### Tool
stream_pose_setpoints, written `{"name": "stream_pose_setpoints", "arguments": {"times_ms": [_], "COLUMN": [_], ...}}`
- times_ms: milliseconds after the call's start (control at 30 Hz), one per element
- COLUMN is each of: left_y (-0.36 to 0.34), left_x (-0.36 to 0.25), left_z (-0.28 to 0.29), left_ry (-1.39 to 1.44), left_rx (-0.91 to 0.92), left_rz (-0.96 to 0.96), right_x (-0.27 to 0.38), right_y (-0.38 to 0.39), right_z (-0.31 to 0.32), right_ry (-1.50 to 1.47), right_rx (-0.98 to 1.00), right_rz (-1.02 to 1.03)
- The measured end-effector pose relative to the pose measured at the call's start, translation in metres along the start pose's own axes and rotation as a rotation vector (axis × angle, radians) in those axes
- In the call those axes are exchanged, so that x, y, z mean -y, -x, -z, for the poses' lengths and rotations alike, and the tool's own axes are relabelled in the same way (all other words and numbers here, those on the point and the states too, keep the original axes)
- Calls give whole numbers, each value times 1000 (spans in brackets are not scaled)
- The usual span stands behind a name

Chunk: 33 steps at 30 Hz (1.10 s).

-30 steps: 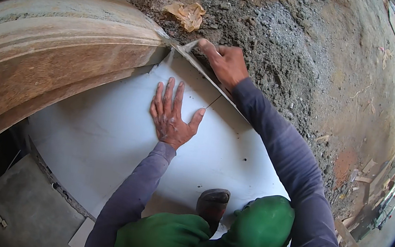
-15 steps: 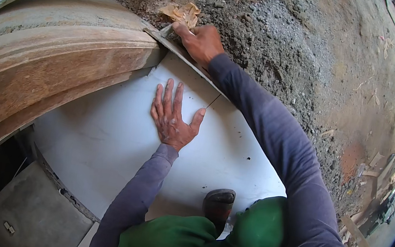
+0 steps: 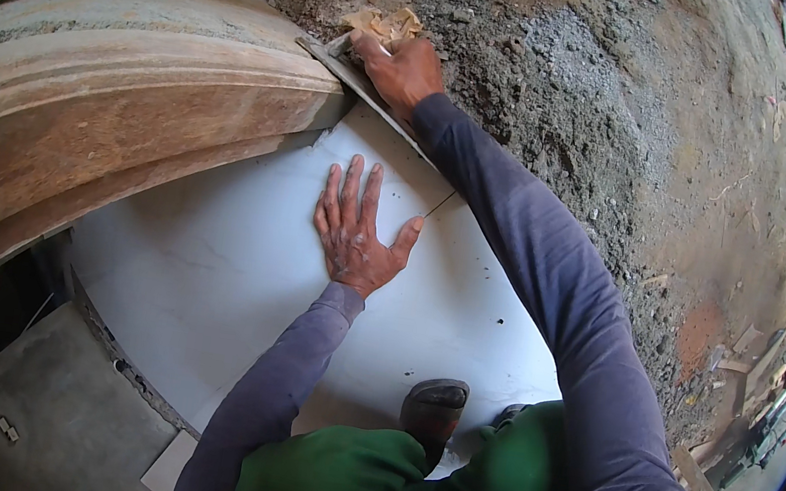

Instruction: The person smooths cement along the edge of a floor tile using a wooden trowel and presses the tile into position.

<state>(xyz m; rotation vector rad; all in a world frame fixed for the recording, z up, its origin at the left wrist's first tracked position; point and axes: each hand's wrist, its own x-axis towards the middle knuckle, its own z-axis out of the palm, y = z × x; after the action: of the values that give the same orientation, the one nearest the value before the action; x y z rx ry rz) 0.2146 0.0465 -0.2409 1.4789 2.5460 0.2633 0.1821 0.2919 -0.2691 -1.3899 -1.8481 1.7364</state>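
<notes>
Resting palm-down, the left hand [image 3: 358, 249] splays across white tile [image 3: 221, 252].

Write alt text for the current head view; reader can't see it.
A person's left hand lies spread on white tiling while the right hand grips a thin flat strip at the tiling's far edge. Loose gray grit lies beyond the strip; a brown frame is at left, green trousers below.
</notes>
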Motion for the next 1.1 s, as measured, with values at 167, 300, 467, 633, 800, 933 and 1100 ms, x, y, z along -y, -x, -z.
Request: {"name": "stream_pose_setpoints", "arguments": {"times_ms": [167, 300, 467, 633, 800, 933, 1100], "left_y": [3, 2, 4, 4, 3, 4, 4], "left_x": [4, 4, 2, 4, 2, 2, 7], "left_z": [3, 5, 7, 7, 2, 8, 9], "left_ry": [-16, -10, -13, -14, 11, 12, 9], "left_rx": [-5, -17, -2, -9, -9, 0, -19], "left_rz": [2, -2, 5, 13, 22, 44, 23], "right_x": [-16, -38, -77, -67, -50, -33, -28], "right_y": [18, 54, 119, 109, 60, 35, 38], "right_z": [10, 39, 105, 103, 65, 70, 68], "right_ry": [20, 106, 133, -83, -26, -190, -171], "right_rx": [31, 45, 125, 20, 106, -141, -41], "right_rz": [39, 30, -49, -71, -63, 88, -18]}}
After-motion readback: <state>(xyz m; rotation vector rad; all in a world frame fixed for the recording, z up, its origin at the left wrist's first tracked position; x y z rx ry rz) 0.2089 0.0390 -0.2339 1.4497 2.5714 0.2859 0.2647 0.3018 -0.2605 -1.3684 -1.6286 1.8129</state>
